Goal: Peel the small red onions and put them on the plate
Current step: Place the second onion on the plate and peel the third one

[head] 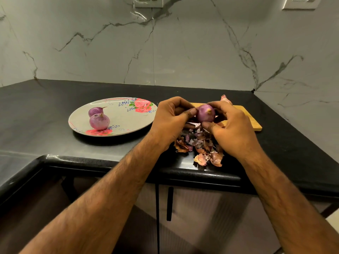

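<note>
**Onion Held Over the Scraps**

Nearest the counter edge, a heap of dry skins (200,146) is lying. Just above it, the left hand (168,121) and right hand (233,129) are pinching one small onion (205,115) between curled fingertips, stem up. It is looking light, firm and probably slick once bare, so gripping round its middle seems safest. Behind it the cutting board (246,114) is showing. Further left, two peeled onions (99,121) are sitting on the plate (128,116).

onion (205,115) x3 (2 on plate (117,123), 1 held) | plate x1 | board (254,123) x1 | peel pile (200,143) x1 | outlet (147,1) x2

Wooden board (251,120) on black counter (55,147)
</note>
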